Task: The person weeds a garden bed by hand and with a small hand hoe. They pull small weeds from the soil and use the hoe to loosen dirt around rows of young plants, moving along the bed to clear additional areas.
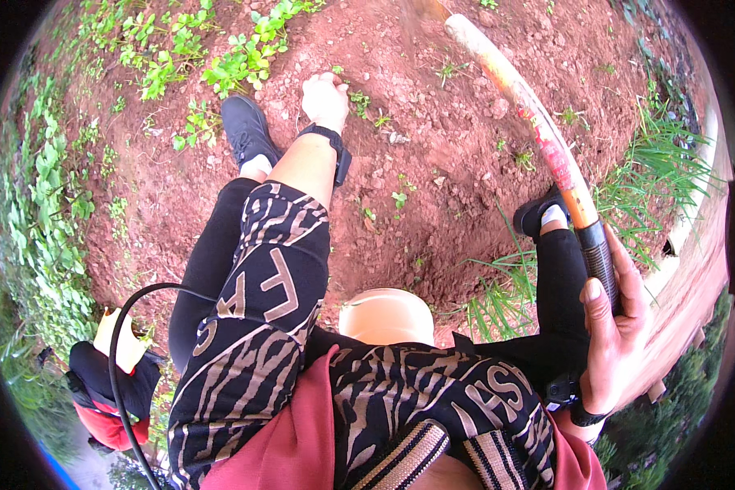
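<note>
My left hand [325, 101] is down at the reddish soil [429, 165], its fingers curled beside a small weed [359, 103]. Whether anything is pinched in those fingers is hidden. At the right, my right hand [615, 331] holds the black ribbed grip [599, 263] of a long tool handle [542, 122]. That handle is yellowish with worn red marks and reaches up to the top edge, where its far end is blurred and cut off. Between my legs is a rounded pale orange plastic object [387, 315], partly covered by my clothing.
Leafy green plants [239, 64] grow beyond my left shoe [248, 128]. Grass tufts [655, 159] stand near my right shoe [539, 211]. A black cable [115, 361] arcs at the lower left, near another person [113, 392] bent over. A pale edging [664, 275] borders the soil at right.
</note>
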`<state>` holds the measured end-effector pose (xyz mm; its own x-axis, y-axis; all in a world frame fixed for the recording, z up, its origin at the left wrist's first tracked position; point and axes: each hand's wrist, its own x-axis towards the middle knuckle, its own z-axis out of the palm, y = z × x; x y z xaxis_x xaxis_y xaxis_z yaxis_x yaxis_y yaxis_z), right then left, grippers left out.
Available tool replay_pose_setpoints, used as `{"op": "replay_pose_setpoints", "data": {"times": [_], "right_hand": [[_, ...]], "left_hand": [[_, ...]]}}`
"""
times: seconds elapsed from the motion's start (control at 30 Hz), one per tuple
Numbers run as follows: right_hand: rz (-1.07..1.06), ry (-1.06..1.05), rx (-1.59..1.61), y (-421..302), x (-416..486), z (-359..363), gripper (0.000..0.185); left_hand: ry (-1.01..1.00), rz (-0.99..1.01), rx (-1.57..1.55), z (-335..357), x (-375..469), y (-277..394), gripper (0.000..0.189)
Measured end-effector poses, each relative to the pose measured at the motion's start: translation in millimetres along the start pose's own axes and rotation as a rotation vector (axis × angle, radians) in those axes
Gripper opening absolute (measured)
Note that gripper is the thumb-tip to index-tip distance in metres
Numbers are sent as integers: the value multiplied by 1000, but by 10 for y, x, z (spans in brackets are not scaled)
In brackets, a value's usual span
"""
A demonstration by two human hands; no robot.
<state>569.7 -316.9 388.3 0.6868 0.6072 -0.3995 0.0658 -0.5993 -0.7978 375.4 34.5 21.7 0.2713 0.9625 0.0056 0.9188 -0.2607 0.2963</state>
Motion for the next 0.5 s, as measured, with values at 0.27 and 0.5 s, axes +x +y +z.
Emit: {"op": "replay_pose_setpoints", "data": {"times": [0.27,0.5], "right_hand": [[28,28,-144,41,126,47,52],[8,-9,-75,16,141,129,52]], "left_hand": [[-115,-19,221,102,198,30,35],[-184,-44,314,186,236,75,33]]}}
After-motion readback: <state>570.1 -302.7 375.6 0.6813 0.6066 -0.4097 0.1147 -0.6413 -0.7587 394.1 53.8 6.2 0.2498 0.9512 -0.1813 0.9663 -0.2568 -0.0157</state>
